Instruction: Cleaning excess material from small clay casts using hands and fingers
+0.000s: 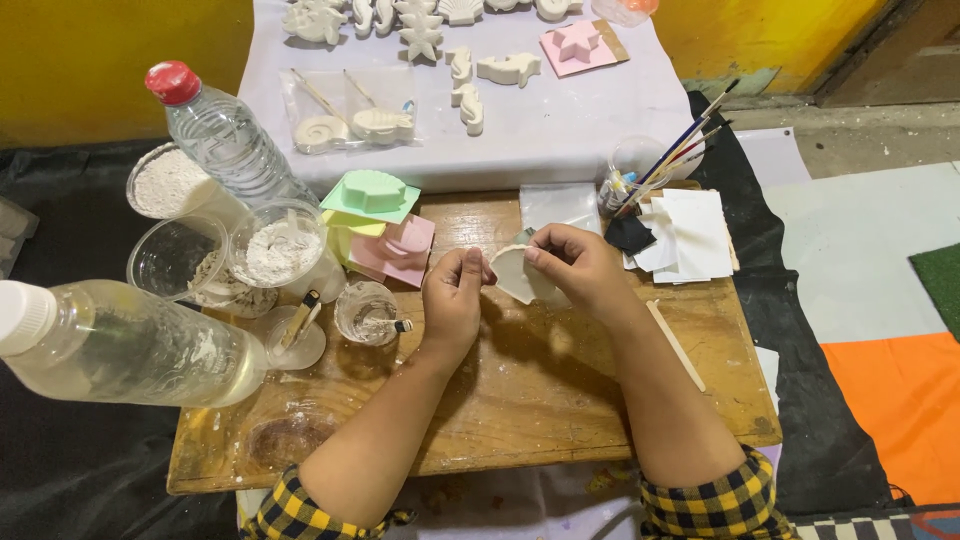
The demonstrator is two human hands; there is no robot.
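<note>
Both hands pinching white plaster shell cast over wooden board: left hand grips left edge, right hand grips top. Pastel moulds + powder cups nearby on left.

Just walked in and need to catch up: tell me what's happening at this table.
A person in checked sleeves sits at a wooden board and holds a white shell-shaped plaster cast between both hands. The left hand pinches its left edge, and the right hand grips its top. Beside them stand stacked pink and green moulds, cups of white powder, two water bottles and a cup of paintbrushes. More finished white casts lie on the cloth behind.
</note>
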